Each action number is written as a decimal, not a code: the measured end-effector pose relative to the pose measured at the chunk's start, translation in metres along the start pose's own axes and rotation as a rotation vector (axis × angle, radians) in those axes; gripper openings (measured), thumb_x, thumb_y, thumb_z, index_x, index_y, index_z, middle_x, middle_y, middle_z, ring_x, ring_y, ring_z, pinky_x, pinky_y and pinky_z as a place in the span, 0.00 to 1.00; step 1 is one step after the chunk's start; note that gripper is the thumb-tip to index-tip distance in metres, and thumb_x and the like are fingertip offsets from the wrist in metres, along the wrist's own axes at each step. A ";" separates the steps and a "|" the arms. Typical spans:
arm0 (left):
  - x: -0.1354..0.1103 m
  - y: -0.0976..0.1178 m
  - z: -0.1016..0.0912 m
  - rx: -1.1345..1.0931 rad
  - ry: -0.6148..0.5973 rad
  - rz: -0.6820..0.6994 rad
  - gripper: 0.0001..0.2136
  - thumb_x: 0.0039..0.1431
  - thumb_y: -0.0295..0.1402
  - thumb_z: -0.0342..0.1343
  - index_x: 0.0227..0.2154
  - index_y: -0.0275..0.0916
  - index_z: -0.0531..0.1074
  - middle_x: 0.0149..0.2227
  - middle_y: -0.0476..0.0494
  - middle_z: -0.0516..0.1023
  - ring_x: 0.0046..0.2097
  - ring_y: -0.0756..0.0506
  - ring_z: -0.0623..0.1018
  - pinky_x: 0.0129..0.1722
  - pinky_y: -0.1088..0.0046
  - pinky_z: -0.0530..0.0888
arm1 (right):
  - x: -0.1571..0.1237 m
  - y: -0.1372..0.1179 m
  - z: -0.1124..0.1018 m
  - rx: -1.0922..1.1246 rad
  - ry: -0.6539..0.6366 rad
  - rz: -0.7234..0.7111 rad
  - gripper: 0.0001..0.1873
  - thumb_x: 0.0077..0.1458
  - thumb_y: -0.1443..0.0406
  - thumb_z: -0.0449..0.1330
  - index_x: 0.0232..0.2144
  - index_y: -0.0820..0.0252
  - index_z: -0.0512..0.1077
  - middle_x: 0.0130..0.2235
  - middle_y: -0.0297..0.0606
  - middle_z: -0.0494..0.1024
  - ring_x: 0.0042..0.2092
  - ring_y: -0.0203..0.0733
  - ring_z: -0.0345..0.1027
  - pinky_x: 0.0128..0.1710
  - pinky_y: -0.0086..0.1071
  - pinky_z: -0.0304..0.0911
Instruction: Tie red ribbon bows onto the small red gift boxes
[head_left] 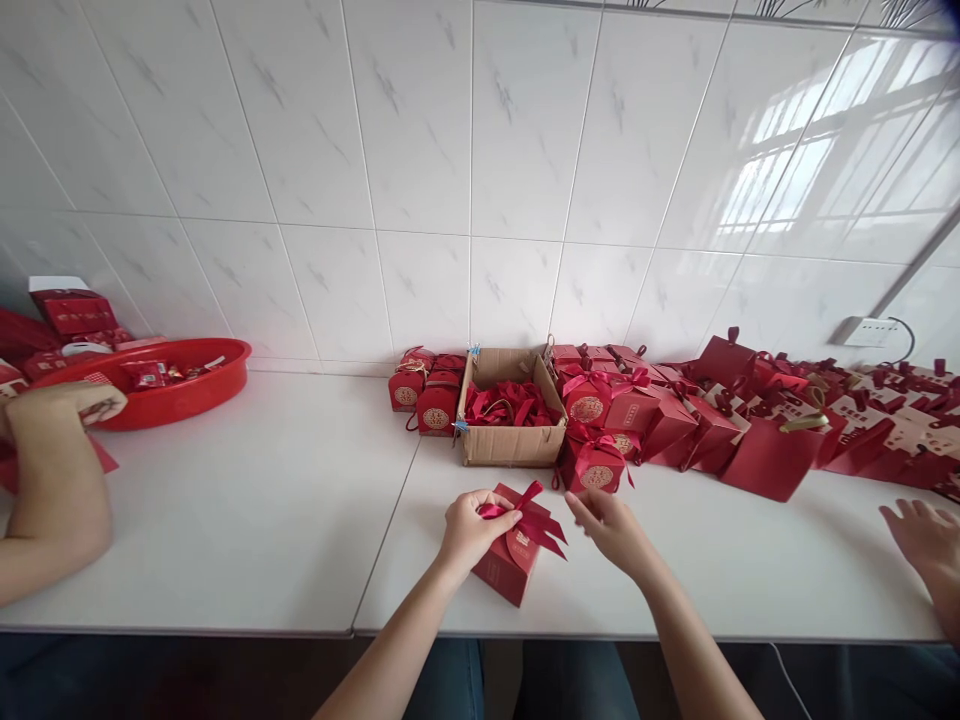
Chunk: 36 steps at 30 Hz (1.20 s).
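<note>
A small red gift box (504,572) stands slightly tilted on the white table in front of me, with a dark pink ribbon bow (534,520) on its top. My left hand (477,528) is closed on the bow, thumb and fingers pinching the ribbon. Two ribbon tails hang free toward the right. Just right of the box is my right hand (609,528), apart from the ribbon, fingers loosely bent and nothing visible in them. Behind the box, a cardboard box (514,447) holds loose red ribbons (511,405).
Finished red boxes with bows (596,462) are packed right of the carton, beside many red gift bags (776,455). Two red boxes (439,405) sit left of it. At far left stands a red basin (195,400) near another person's arm (64,500); another person's hand (921,540) rests far right.
</note>
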<state>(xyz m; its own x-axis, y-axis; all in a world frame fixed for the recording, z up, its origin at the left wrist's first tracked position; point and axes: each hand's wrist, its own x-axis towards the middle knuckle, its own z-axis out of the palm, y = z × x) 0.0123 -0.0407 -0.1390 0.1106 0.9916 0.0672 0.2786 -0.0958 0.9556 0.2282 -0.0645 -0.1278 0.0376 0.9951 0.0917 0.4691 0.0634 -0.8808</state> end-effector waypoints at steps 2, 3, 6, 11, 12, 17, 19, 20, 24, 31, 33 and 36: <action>0.000 0.001 0.000 0.013 -0.001 0.004 0.12 0.43 0.42 0.62 0.25 0.37 0.75 0.28 0.46 0.78 0.32 0.45 0.77 0.34 0.72 0.71 | -0.016 0.004 -0.004 0.010 -0.220 0.140 0.28 0.53 0.44 0.51 0.19 0.62 0.68 0.20 0.37 0.74 0.20 0.35 0.63 0.22 0.29 0.56; 0.001 0.002 0.000 0.018 -0.002 0.002 0.12 0.43 0.42 0.62 0.25 0.37 0.75 0.27 0.46 0.78 0.32 0.45 0.77 0.33 0.72 0.71 | -0.023 0.005 -0.002 0.053 -0.303 0.189 0.28 0.53 0.44 0.50 0.20 0.62 0.69 0.20 0.37 0.74 0.19 0.34 0.63 0.21 0.28 0.54; 0.000 0.004 0.000 0.008 -0.013 -0.003 0.12 0.43 0.42 0.62 0.25 0.37 0.75 0.28 0.46 0.78 0.32 0.45 0.77 0.34 0.72 0.71 | -0.035 0.005 0.011 0.263 -0.356 0.242 0.27 0.53 0.45 0.52 0.22 0.63 0.69 0.19 0.36 0.74 0.17 0.31 0.62 0.17 0.25 0.45; 0.000 0.005 -0.001 -0.002 -0.006 0.003 0.12 0.42 0.41 0.63 0.25 0.37 0.76 0.28 0.45 0.79 0.33 0.44 0.77 0.35 0.71 0.71 | -0.039 -0.005 0.034 0.593 -0.273 0.227 0.26 0.49 0.45 0.57 0.17 0.61 0.62 0.14 0.29 0.67 0.14 0.26 0.50 0.16 0.25 0.37; 0.001 0.005 0.000 -0.001 0.000 0.004 0.12 0.42 0.42 0.63 0.25 0.37 0.76 0.28 0.45 0.79 0.33 0.44 0.77 0.35 0.71 0.71 | -0.040 -0.008 0.037 0.617 -0.272 0.224 0.26 0.49 0.46 0.58 0.17 0.61 0.62 0.14 0.29 0.67 0.13 0.26 0.49 0.16 0.25 0.37; 0.002 0.003 0.001 -0.008 0.030 -0.004 0.12 0.42 0.42 0.63 0.24 0.37 0.76 0.28 0.45 0.80 0.34 0.44 0.77 0.36 0.71 0.71 | -0.056 -0.020 0.058 0.585 -0.271 0.202 0.26 0.47 0.45 0.58 0.19 0.61 0.64 0.14 0.31 0.69 0.13 0.27 0.51 0.14 0.24 0.40; 0.002 0.002 0.002 -0.006 0.035 -0.003 0.13 0.42 0.43 0.63 0.23 0.37 0.76 0.28 0.45 0.80 0.34 0.44 0.77 0.35 0.71 0.70 | -0.062 -0.023 0.070 0.538 -0.225 0.180 0.27 0.47 0.43 0.56 0.19 0.61 0.65 0.15 0.33 0.70 0.12 0.27 0.52 0.14 0.24 0.40; 0.003 0.001 0.002 -0.004 0.033 -0.001 0.13 0.42 0.43 0.63 0.23 0.37 0.76 0.28 0.45 0.80 0.33 0.44 0.77 0.35 0.72 0.70 | -0.065 -0.024 0.076 0.509 -0.197 0.168 0.27 0.47 0.43 0.55 0.19 0.61 0.64 0.15 0.34 0.70 0.12 0.28 0.52 0.14 0.25 0.41; 0.004 -0.002 0.002 0.012 0.029 0.007 0.13 0.42 0.44 0.63 0.23 0.37 0.77 0.27 0.45 0.79 0.32 0.45 0.76 0.34 0.72 0.70 | -0.073 -0.029 0.097 0.365 -0.089 0.105 0.28 0.48 0.42 0.53 0.17 0.59 0.61 0.16 0.35 0.70 0.14 0.30 0.53 0.15 0.26 0.45; 0.006 -0.006 0.004 0.029 0.036 0.020 0.13 0.42 0.44 0.62 0.22 0.37 0.76 0.26 0.45 0.79 0.31 0.45 0.76 0.33 0.72 0.70 | -0.074 -0.029 0.113 0.234 -0.040 0.026 0.28 0.50 0.42 0.50 0.15 0.56 0.55 0.15 0.35 0.67 0.16 0.33 0.55 0.16 0.28 0.47; 0.006 -0.006 0.004 0.027 0.038 0.022 0.13 0.42 0.43 0.62 0.22 0.37 0.76 0.26 0.46 0.79 0.31 0.45 0.76 0.33 0.73 0.70 | -0.074 -0.026 0.115 0.207 -0.022 -0.001 0.27 0.52 0.44 0.50 0.14 0.56 0.54 0.15 0.35 0.66 0.17 0.34 0.55 0.18 0.28 0.48; 0.007 -0.006 0.004 0.025 0.048 0.015 0.13 0.42 0.43 0.63 0.22 0.37 0.77 0.26 0.45 0.79 0.31 0.45 0.76 0.33 0.73 0.70 | -0.075 -0.024 0.116 0.194 -0.023 -0.013 0.26 0.54 0.46 0.50 0.15 0.57 0.55 0.15 0.35 0.66 0.18 0.34 0.55 0.19 0.28 0.48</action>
<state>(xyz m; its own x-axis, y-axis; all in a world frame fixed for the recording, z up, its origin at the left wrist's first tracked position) 0.0151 -0.0338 -0.1451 0.0696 0.9930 0.0958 0.3014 -0.1125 0.9469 0.1116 -0.1319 -0.1677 0.0112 0.9954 0.0952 0.2907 0.0878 -0.9528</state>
